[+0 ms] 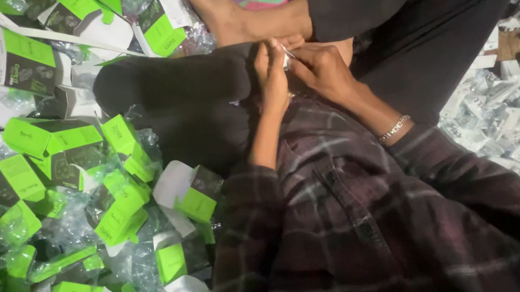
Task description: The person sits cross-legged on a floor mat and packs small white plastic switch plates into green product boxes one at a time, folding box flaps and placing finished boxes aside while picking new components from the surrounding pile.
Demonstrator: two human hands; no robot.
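A small pale item (287,55) is pinched between the fingertips of both hands, left hand (272,77) and right hand (324,70) pressed together over the lap, so it lies dead centre between them, neither hand clearly nearer. Its visible part is thin, with the long axis tilted from upper left to lower right; what kind of thing it is cannot be told. Green-and-black cartons (51,136) are heaped on the floor well left of the left hand, and small white packets (508,100) well right of the right hand.
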